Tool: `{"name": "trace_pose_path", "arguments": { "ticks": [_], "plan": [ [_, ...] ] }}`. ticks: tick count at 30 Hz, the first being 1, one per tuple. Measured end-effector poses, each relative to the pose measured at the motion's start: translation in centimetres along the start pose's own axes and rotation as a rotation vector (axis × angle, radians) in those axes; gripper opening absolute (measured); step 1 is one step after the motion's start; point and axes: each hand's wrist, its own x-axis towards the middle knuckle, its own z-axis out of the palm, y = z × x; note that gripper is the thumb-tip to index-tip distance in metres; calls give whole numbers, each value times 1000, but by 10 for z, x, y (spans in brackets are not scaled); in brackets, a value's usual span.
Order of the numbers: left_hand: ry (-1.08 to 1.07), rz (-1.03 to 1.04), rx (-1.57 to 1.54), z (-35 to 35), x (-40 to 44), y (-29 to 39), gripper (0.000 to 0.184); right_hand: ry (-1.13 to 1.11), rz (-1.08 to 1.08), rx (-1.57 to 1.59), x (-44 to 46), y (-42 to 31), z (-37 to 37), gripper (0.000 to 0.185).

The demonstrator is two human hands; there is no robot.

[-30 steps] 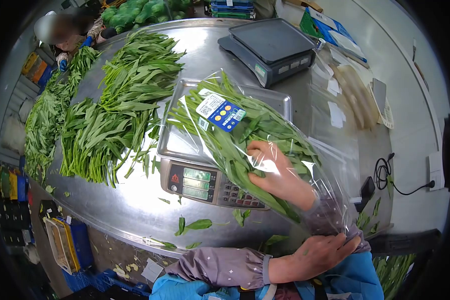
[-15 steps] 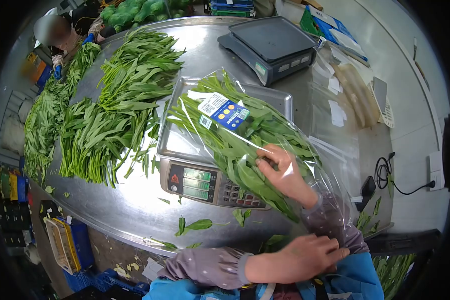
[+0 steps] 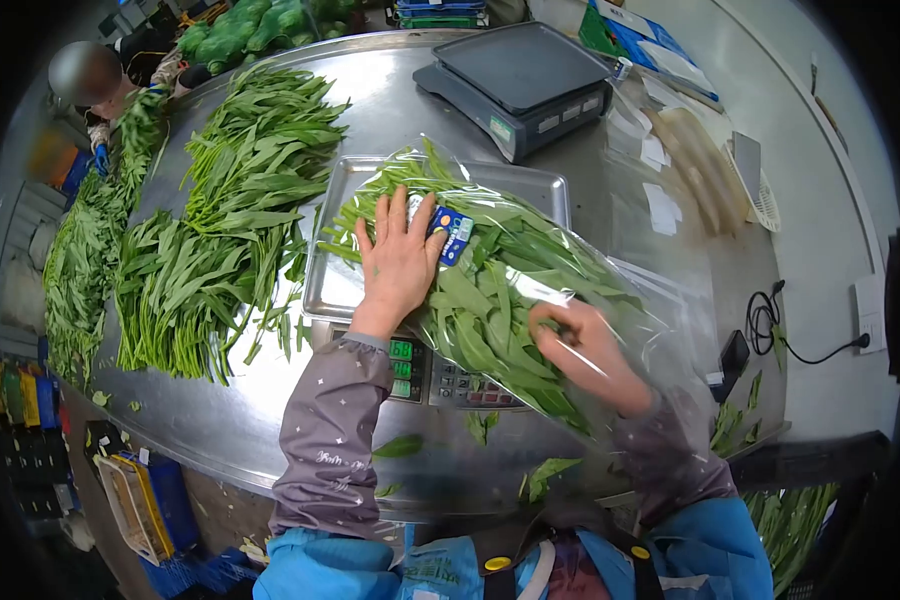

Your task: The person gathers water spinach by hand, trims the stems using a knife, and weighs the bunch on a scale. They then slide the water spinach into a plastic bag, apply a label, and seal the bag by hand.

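Note:
A clear plastic bag [image 3: 610,262] of long-stemmed leafy greens [image 3: 485,295] lies slantwise across the metal tray [image 3: 332,292] of a scale, stems at the upper left. My left hand [image 3: 398,262] rests flat with fingers spread over the stem end, partly covering a blue-and-white label [image 3: 455,238]. At the leafy end, my right hand [image 3: 595,355] is closed with curled fingers beside the leaves. Film glare crosses that hand, which seems to be inside the bag; what its fingers hold is unclear. Below the tray, the scale's green display [image 3: 402,366] is partly hidden by my left sleeve.
Bunches of loose greens [image 3: 220,220] lie on the left of the metal table [image 3: 210,420]. A second, dark scale [image 3: 520,85] stands at the back. Flat plastic bags [image 3: 670,290] and a black cable [image 3: 765,335] are on the right. A person with blue gloves works far left.
My left hand has moved from near my body up onto the stem end and label. My right hand stays at the leafy end, its fingers more curled. The view has shifted slightly.

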Motion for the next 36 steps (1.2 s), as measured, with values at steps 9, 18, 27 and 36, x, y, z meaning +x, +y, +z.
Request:
{"name": "trace_pose_path", "arguments": {
  "ticks": [9, 18, 27, 36],
  "plan": [
    [-47, 21, -61, -1, 2, -8, 48, 47, 572, 314, -153, 30, -90, 20],
    [-106, 52, -215, -44, 20, 1, 39, 79, 576, -362, -234, 77, -93, 20],
    [-266, 464, -148, -40, 7, 53, 48, -12, 416, 398, -206, 47, -26, 12],
    [-213, 370, -327, -38, 24, 51, 39, 273, 528, 499, -196, 73, -32, 12]
  ]
}}
